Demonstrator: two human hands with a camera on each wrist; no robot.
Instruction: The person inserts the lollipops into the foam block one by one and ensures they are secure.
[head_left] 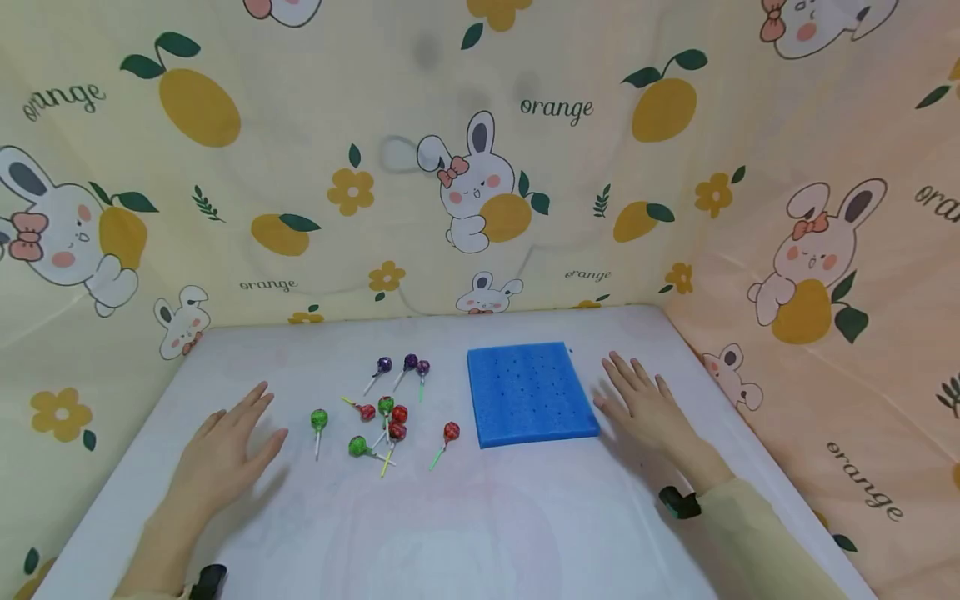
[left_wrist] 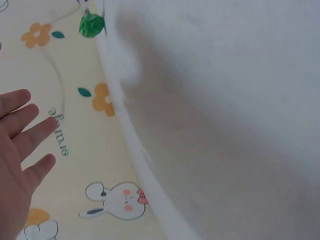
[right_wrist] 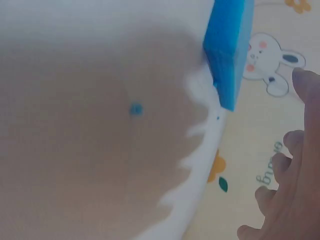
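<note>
Several lollipops lie loose on the white table, left of its middle. Among them are a green lollipop [head_left: 319,418] nearest my left hand [head_left: 225,458], a red lollipop [head_left: 451,432] off to the right, and a purple lollipop [head_left: 384,365] at the back. A blue foam block [head_left: 531,393] dotted with small holes lies flat to their right. My left hand hovers over the table's left side, fingers extended, holding nothing. Beside the block's right edge is my right hand [head_left: 645,408], fingers spread and also holding nothing. In the left wrist view one green lollipop [left_wrist: 92,25] shows at the top.
The white table [head_left: 480,533] ends at a patterned cloth [head_left: 300,125] hung behind and along both sides. A tiny blue crumb [right_wrist: 136,109] lies on the table near the block in the right wrist view. Dark bands sit on both wrists.
</note>
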